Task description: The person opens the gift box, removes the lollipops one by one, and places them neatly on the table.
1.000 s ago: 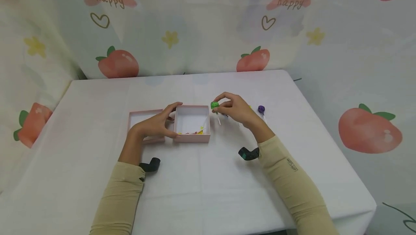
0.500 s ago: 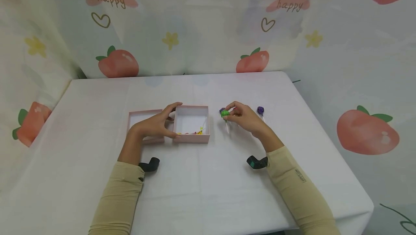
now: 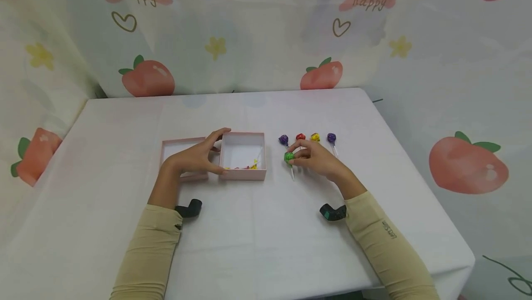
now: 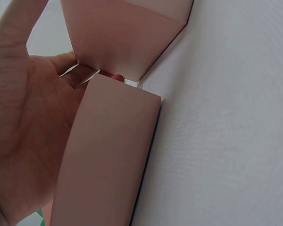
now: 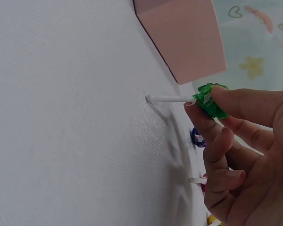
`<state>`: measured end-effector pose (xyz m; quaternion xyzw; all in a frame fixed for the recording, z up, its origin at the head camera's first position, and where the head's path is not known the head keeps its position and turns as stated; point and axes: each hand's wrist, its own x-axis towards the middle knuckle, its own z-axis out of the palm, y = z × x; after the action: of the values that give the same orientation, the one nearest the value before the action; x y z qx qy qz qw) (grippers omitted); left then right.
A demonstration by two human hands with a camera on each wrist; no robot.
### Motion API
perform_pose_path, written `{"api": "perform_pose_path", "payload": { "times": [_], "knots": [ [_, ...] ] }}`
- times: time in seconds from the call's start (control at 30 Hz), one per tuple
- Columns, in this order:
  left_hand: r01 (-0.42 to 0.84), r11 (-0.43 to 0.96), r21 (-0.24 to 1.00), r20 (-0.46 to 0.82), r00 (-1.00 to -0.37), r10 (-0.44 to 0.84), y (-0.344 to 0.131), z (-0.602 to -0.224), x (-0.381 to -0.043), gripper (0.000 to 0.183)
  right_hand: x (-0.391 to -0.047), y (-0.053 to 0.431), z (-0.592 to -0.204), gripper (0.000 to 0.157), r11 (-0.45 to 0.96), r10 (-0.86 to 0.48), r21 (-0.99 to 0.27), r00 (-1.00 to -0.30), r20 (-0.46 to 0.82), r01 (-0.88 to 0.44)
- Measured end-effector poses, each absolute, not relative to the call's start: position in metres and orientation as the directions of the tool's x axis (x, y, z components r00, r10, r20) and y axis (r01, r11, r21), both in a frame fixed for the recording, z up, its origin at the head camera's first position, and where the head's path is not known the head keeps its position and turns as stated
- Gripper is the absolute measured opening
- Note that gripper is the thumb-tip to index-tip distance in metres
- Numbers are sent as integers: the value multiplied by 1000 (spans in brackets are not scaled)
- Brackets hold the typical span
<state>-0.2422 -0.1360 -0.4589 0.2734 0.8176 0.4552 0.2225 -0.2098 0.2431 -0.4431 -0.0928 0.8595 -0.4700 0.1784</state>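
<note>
Right hand: The right hand [image 3: 317,156] pinches the green lollipop [image 3: 288,157] by its wrapped candy end, between thumb and forefinger.
Green lollipop: At the right hand's fingertips, to the right of the pink box [image 3: 243,175]; its white stick [image 5: 172,99] points back toward the person. Whether the stick's tip touches the tablecloth [image 3: 253,244] is hard to tell.
Left hand: The left hand [image 3: 193,158] grips the pink box from its left side, thumb at the near corner, fingers at the far one. A shallow pink tray [image 3: 178,147] lies partly under this hand.
Row beyond the right hand: Left to right, a purple lollipop [image 3: 283,140], a red lollipop [image 3: 300,136], a yellow lollipop [image 3: 315,137] and another purple one.
Inside the box: Small yellow and red pieces [image 3: 252,166], too small to make out, near the front wall.
Good pinch: Best judged light but firm on the round candy, leaving the stick free.
Good bracing: Gentle, even pressure should steady the box without bending its walls.
Watch for: Knuckles could nudge the row just beyond them.
</note>
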Motion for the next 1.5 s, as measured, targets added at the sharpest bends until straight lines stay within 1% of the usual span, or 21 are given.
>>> {"api": "perform_pose_path", "payload": {
  "times": [0.4,0.6,0.67,0.83,1.03,1.23,1.5],
  "knots": [
    [236,426,873,-114,-751,650,-137,-457,-243,117,-208,237,-445,28,568,-291,-823,-926,-239,34],
    [233,433,870,-120,-753,647,-137,-458,-242,118,-205,235,-449,23,674,-305,-731,-941,-144,-106],
    [238,434,869,-116,-755,645,-136,-458,-243,118,-204,234,-449,22,699,-301,-703,-946,-122,-132],
    [244,442,863,-117,-755,646,-136,-459,-244,120,-202,234,-452,24,727,-260,-679,-956,-136,-100],
    [245,447,860,-117,-758,642,-135,-457,-243,120,-201,237,-453,28,731,-209,-681,-964,-162,-44],
    [239,446,862,-120,-760,639,-135,-457,-243,120,-200,237,-453,29,729,-200,-684,-967,-158,-39],
    [229,450,863,-126,-765,632,-134,-458,-243,120,-199,239,-455,27,724,-181,-689,-966,-184,-4]
  ]
}}
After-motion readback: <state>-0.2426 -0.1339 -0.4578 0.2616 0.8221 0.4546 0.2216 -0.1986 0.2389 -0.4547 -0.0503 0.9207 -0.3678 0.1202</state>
